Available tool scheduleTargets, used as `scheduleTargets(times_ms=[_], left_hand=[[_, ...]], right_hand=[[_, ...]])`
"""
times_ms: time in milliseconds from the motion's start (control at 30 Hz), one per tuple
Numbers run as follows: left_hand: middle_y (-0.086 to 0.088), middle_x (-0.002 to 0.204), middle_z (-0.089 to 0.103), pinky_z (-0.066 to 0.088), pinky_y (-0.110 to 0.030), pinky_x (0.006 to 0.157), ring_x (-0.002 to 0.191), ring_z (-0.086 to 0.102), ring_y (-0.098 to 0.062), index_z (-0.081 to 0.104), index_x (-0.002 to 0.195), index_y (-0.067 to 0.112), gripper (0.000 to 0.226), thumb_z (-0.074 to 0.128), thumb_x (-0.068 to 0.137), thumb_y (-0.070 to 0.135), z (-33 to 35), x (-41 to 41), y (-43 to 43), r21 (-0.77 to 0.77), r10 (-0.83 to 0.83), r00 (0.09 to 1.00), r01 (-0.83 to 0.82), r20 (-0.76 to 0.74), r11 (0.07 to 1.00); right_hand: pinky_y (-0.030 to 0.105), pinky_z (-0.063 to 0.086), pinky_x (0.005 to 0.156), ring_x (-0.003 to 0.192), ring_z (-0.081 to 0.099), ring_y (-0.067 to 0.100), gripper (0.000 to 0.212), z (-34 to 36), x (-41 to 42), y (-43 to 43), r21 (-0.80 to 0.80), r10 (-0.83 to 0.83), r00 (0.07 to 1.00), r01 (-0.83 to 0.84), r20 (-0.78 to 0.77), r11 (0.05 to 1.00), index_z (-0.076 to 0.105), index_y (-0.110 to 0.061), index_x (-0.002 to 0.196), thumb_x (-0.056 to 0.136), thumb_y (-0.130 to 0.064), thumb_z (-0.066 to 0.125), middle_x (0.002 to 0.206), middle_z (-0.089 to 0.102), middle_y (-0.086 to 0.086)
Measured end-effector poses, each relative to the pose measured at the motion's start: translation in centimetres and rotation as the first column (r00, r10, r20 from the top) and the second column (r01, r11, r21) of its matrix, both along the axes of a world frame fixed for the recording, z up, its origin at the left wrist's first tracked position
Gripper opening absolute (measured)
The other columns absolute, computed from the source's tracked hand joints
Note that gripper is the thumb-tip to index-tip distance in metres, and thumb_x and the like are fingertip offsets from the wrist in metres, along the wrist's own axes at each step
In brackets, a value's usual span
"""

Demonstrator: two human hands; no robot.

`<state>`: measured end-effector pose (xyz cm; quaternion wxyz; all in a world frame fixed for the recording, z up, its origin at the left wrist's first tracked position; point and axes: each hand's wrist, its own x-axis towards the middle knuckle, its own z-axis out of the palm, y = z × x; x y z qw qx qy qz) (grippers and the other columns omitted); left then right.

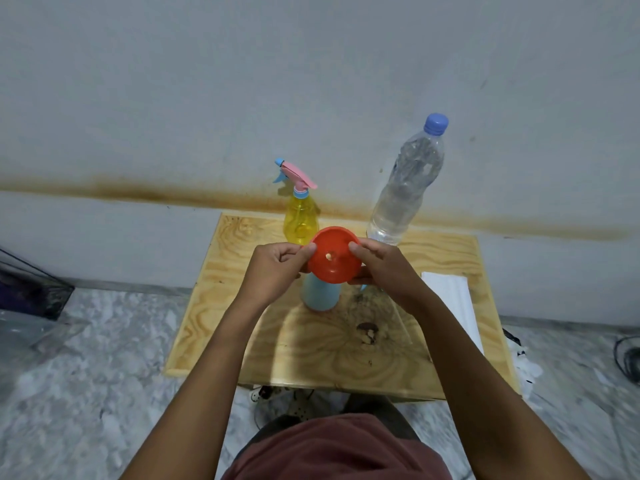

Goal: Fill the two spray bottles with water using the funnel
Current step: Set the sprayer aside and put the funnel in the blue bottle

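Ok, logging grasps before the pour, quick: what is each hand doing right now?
Left hand: pinching the rim of the orange funnel.
Right hand: pinching the opposite side of the same rim.

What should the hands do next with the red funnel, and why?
Probably seat the funnel straight in the blue bottle under it: the left hand and right hand pinch its rim over that bottle, and the water bottle is capped.
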<state>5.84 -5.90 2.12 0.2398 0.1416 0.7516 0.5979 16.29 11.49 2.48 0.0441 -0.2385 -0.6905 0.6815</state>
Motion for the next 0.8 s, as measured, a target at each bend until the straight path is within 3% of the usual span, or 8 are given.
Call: scheduleTargets(times_ms=[367, 533, 700, 800], left_hand=[[-0.015, 0.082, 0.076, 0.061, -0.043, 0.078, 0.084, 0.075, -0.026, 0.072, 0.078, -0.003, 0.037, 0.071, 0.090, 0.032, -1.2, -0.3, 0.6, -0.131, 0.087, 0.995, -0.080, 0.052, 0.988], [-0.011, 0.078, 0.076, 0.061, -0.046, 0.080, 0.067, 0.073, -0.011, 0.067, 0.081, -0.013, 0.048, 0.069, 0.091, 0.034, -2.4, -0.7, 0.9, -0.175, 0.110, 0.993, -0.101, 0.040, 0.979], [-0.003, 0.083, 0.073, 0.059, -0.045, 0.083, 0.080, 0.073, -0.018, 0.070, 0.113, 0.018, 0.026, 0.068, 0.092, 0.032, -2.5, -0.5, 1.0, -0.137, 0.117, 0.992, -0.123, -0.052, 0.983], [0.001, 0.074, 0.068, 0.060, -0.048, 0.079, 0.073, 0.068, -0.015, 0.073, 0.109, 0.018, 0.019, 0.066, 0.093, 0.025, -2.7, -0.5, 1.1, -0.114, 0.100, 0.990, -0.112, -0.103, 0.987]], right_hand=[[0.024, 0.054, 0.056, 0.078, 0.069, 0.019, 0.040, -2.2, -1.7, -0.5, 0.085, -0.024, 0.991, 0.013, 0.134, 0.996, 0.065, -0.006, 0.123, 0.101, -0.036, 0.050, 0.101, 0.068, 0.012], [0.024, 0.050, 0.052, 0.075, 0.072, 0.020, 0.039, -2.5, -2.2, -0.6, 0.147, -0.038, 0.981, 0.010, 0.192, 0.989, 0.064, -0.012, 0.123, 0.103, -0.039, 0.043, 0.094, 0.068, 0.003], [0.013, 0.045, 0.048, 0.065, 0.063, 0.008, 0.028, -2.9, -2.4, -0.8, 0.269, -0.121, 0.985, 0.084, 0.123, 0.959, 0.061, -0.012, 0.118, 0.102, -0.030, 0.047, 0.086, 0.065, 0.002], [0.009, 0.044, 0.049, 0.063, 0.061, 0.003, 0.026, -3.1, -2.6, -0.8, 0.283, -0.142, 0.985, 0.108, 0.100, 0.953, 0.062, -0.007, 0.114, 0.101, -0.027, 0.050, 0.079, 0.064, -0.004]])
